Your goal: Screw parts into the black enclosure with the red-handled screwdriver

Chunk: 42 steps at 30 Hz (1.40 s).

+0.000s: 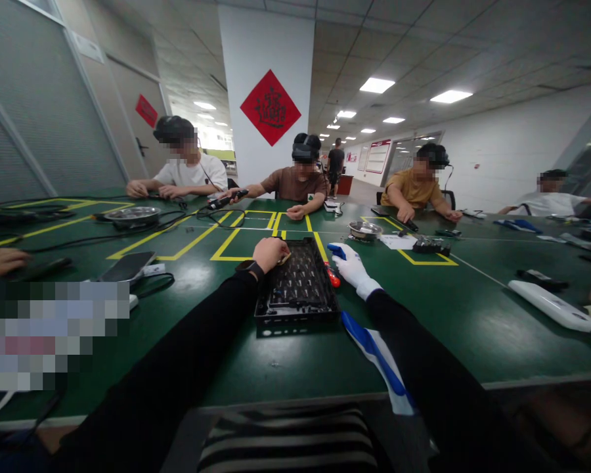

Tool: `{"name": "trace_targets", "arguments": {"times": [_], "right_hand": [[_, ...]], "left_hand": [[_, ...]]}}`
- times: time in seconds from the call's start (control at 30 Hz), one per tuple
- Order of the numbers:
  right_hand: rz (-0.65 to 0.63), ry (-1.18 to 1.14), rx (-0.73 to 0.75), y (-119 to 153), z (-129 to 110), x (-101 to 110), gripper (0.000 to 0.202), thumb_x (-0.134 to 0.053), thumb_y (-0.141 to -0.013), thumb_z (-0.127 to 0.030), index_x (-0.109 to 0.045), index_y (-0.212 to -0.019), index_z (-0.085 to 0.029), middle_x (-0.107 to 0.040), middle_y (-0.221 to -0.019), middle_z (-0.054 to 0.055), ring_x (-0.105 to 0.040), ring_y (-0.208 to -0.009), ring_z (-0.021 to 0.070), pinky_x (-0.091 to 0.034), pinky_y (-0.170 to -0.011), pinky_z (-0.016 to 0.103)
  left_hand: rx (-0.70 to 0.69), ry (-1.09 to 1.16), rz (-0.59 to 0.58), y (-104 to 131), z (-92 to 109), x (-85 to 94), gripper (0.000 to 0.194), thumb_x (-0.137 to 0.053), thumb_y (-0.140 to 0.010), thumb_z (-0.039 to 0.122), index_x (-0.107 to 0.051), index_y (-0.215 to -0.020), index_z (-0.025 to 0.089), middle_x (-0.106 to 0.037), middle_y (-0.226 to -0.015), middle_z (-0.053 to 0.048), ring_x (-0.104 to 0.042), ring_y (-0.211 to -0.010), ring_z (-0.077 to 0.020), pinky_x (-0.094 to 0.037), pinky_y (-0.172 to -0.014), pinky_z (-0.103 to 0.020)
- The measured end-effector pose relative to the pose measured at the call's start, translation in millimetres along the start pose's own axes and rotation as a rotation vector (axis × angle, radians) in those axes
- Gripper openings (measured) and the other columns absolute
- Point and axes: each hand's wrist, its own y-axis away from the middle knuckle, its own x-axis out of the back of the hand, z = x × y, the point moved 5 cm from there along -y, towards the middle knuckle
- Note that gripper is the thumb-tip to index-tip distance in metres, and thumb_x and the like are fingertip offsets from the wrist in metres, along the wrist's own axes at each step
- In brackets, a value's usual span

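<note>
A black open case (300, 309) lies in front of me on the green table, with many small light pieces, perhaps screws, spread over its floor. My bare left hand (270, 254) is at the case's far left corner, its fingers pinched by a small tan piece that I cannot make out. To the right of the case, my right hand (350, 268) wears a white glove with blue fingertips; its fingers are partly stretched and nothing shows in them. A red-handled tool (333, 276) lies between that hand and the case. Nearer to me lies a loose blue-and-white glove (377, 358).
Metal bowls (366, 230) stand farther back, beside yellow tape lines. A phone (128, 266) and cables are at left. At right are a white device (551, 305) and a black part (431, 246). Several people sit around the table, one holding a dark tool (226, 199).
</note>
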Motion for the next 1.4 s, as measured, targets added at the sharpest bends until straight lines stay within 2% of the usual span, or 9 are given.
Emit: {"name": "trace_targets", "arguments": {"times": [0.13, 0.3, 0.47, 0.63, 0.73, 0.87, 1.03, 1.23, 1.4], "right_hand": [[0.007, -0.135, -0.003, -1.4, -26.9, -2.2, 0.031, -0.055, -0.073, -0.025, -0.061, -0.103, -0.018, -0.064, -0.104, 0.005, -0.059, -0.096, 0.0163, -0.042, -0.094, 0.036], [-0.201, -0.181, 0.064, 6.1, -76.7, -20.2, 0.038, -0.060, -0.072, -0.037, -0.060, -0.105, -0.019, -0.064, -0.103, 0.004, -0.059, -0.095, 0.0172, -0.042, -0.092, 0.036], [-0.269, -0.136, 0.098, 14.2, -108.7, -34.0, 0.053, -0.065, -0.068, -0.039, -0.054, -0.116, -0.020, -0.062, -0.107, 0.004, -0.058, -0.096, 0.0182, -0.041, -0.091, 0.037], [-0.298, -0.162, 0.144, 20.7, -126.6, -37.1, 0.052, -0.061, -0.072, -0.040, -0.052, -0.118, -0.019, -0.061, -0.110, 0.004, -0.057, -0.097, 0.0171, -0.041, -0.091, 0.034], [-0.276, -0.140, 0.125, 21.9, -125.7, -35.6, 0.043, -0.058, -0.074, -0.039, -0.056, -0.112, -0.019, -0.063, -0.104, 0.003, -0.058, -0.093, 0.0167, -0.042, -0.088, 0.033], [-0.239, -0.109, 0.073, 19.9, -112.0, -35.2, 0.029, -0.055, -0.076, -0.034, -0.062, -0.101, -0.020, -0.066, -0.094, 0.002, -0.059, -0.087, 0.0159, -0.045, -0.085, 0.032], [-0.191, -0.156, -0.024, 17.3, -92.2, -34.0, 0.028, -0.057, -0.073, -0.031, -0.063, -0.096, -0.018, -0.066, -0.088, 0.001, -0.060, -0.080, 0.0141, -0.047, -0.080, 0.030], [-0.147, -0.159, -0.028, 18.6, -85.3, -34.0, 0.026, -0.058, -0.072, -0.032, -0.064, -0.093, -0.018, -0.066, -0.085, 0.000, -0.060, -0.078, 0.0134, -0.047, -0.078, 0.029], [-0.205, -0.116, 0.023, 23.0, -88.6, -38.4, 0.025, -0.056, -0.073, -0.033, -0.065, -0.092, -0.019, -0.066, -0.083, 0.000, -0.059, -0.077, 0.0135, -0.046, -0.077, 0.029]], "left_hand": [[0.031, 0.224, 0.132, 15.8, 8.4, 16.1, 0.015, -0.061, -0.071, 0.027, -0.073, -0.079, 0.021, -0.070, -0.077, -0.007, -0.060, -0.071, -0.0186, -0.040, -0.066, -0.027], [0.108, 0.551, 0.295, 44.4, 18.9, 38.1, 0.026, -0.063, -0.070, 0.040, -0.072, -0.079, 0.017, -0.069, -0.069, -0.005, -0.059, -0.060, -0.0148, -0.041, -0.059, -0.025], [0.148, 0.774, 0.328, 55.0, 21.9, 50.4, 0.033, -0.064, -0.068, 0.044, -0.071, -0.073, 0.012, -0.067, -0.060, -0.004, -0.053, -0.050, -0.0105, -0.037, -0.050, -0.022], [0.157, 0.885, 0.266, 55.0, 25.8, 46.9, 0.033, -0.067, -0.065, 0.043, -0.069, -0.070, 0.011, -0.065, -0.058, -0.003, -0.048, -0.047, -0.0078, -0.034, -0.046, -0.020], [0.178, 0.925, 0.233, 55.2, 29.9, 41.9, 0.034, -0.067, -0.064, 0.044, -0.068, -0.069, 0.010, -0.064, -0.058, -0.003, -0.046, -0.046, -0.0070, -0.033, -0.045, -0.020], [0.219, 0.953, 0.187, 53.7, 32.1, 34.8, 0.037, -0.063, -0.069, 0.046, -0.068, -0.075, 0.010, -0.064, -0.061, -0.004, -0.044, -0.046, -0.0066, -0.033, -0.045, -0.020], [0.066, 0.838, 0.209, 52.4, 30.5, 37.2, 0.039, -0.065, -0.068, 0.043, -0.068, -0.093, 0.013, -0.064, -0.070, -0.003, -0.047, -0.053, -0.0081, -0.035, -0.051, -0.020], [-0.036, 0.788, 0.039, 53.6, 30.5, 26.3, 0.037, -0.062, -0.070, 0.043, -0.069, -0.090, 0.012, -0.068, -0.084, -0.007, -0.057, -0.069, -0.0140, -0.043, -0.066, -0.025], [-0.030, 0.758, 0.001, 54.6, 29.2, 20.9, 0.034, -0.060, -0.071, 0.041, -0.068, -0.085, 0.011, -0.068, -0.079, -0.007, -0.059, -0.068, -0.0146, -0.044, -0.065, -0.025]]}}
